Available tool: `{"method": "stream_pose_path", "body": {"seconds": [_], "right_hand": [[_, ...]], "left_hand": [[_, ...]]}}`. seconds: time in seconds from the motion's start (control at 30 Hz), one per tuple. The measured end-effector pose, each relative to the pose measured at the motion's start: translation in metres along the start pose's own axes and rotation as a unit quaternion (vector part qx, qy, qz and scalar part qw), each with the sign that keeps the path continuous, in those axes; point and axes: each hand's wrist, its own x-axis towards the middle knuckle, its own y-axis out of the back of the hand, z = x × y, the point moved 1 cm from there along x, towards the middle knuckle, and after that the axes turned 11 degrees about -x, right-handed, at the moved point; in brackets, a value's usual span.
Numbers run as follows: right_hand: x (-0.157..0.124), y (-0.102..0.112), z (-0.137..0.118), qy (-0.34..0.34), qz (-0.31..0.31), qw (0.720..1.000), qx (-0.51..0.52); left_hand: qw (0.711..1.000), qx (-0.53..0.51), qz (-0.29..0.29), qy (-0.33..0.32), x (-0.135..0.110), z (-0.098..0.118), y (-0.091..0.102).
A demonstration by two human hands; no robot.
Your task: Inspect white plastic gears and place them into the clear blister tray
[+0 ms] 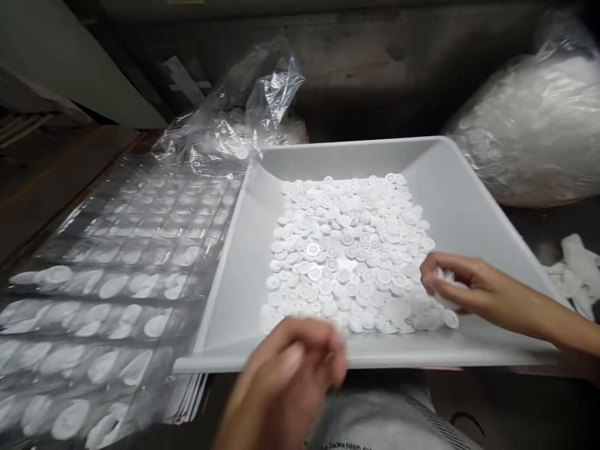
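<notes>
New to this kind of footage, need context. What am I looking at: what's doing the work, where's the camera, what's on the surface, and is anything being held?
There is no machine here, just a person's two bare hands. The single picture comes from a camera worn on the person's head, looking forward and down.

In front of them sits a shallow, pale grey rectangular plastic tray holding a heap of small round white buttons. The right hand is curled around a small white clump at the heap's edge. The left hand is blurred, so I can't tell whether it holds anything.

To the left lie clear plastic sheets with rows of white discs. To the right is a bulging clear plastic bag of white contents.
</notes>
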Motion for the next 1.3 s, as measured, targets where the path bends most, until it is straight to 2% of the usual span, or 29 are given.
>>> {"method": "stream_pose_path", "body": {"seconds": [0.07, 0.1, 0.13, 0.17, 0.2, 0.27, 0.33, 0.47, 0.57, 0.67, 0.77, 0.9, 1.03, 1.3], "right_hand": [[-0.001, 0.009, -0.026, 0.018, 0.152, 0.988, -0.034], [-0.001, 0.007, -0.041, 0.075, 0.200, 0.975, -0.058], [-0.001, 0.003, -0.053, 0.134, 0.211, 0.963, -0.097], [-0.001, -0.004, -0.063, 0.166, 0.189, 0.954, -0.160], [-0.001, -0.011, -0.069, 0.202, 0.187, 0.937, -0.215], [-0.001, -0.022, -0.071, 0.228, 0.169, 0.919, -0.275], [-0.002, -0.024, -0.063, 0.236, 0.167, 0.918, -0.272], [-0.006, -0.009, -0.042, 0.203, 0.182, 0.947, -0.171], [-0.007, -0.001, -0.035, 0.147, 0.152, 0.966, -0.149], [-0.005, -0.004, -0.035, 0.110, 0.106, 0.980, -0.130], [-0.005, -0.009, -0.034, 0.081, 0.095, 0.987, -0.099], [-0.007, -0.013, -0.034, 0.049, 0.104, 0.992, -0.050], [-0.006, -0.012, -0.039, 0.049, 0.152, 0.987, -0.017], [-0.007, -0.015, -0.040, 0.051, 0.151, 0.986, -0.053]], "left_hand": [[0.979, -0.174, -0.008, 0.102, 0.025, -0.028, -0.042], [0.961, -0.234, -0.031, 0.143, 0.035, -0.038, -0.060], [0.942, -0.277, -0.060, 0.180, 0.043, -0.045, -0.074], [0.926, -0.310, -0.079, 0.202, 0.049, -0.050, -0.084], [0.918, -0.334, -0.082, 0.197, 0.052, -0.052, -0.089], [0.917, -0.350, -0.073, 0.179, 0.054, -0.055, -0.090], [0.926, -0.333, -0.062, 0.165, 0.052, -0.055, -0.085], [0.936, -0.319, -0.035, 0.144, 0.054, -0.053, -0.078], [0.931, -0.333, -0.036, 0.145, 0.058, -0.053, -0.078], [0.929, -0.333, -0.048, 0.152, 0.061, -0.052, -0.079], [0.929, -0.330, -0.043, 0.162, 0.060, -0.052, -0.080], [0.926, -0.332, -0.042, 0.174, 0.060, -0.052, -0.080], [0.919, -0.345, -0.045, 0.186, 0.062, -0.051, -0.081], [0.909, -0.367, -0.018, 0.194, 0.061, -0.053, -0.081]]}}
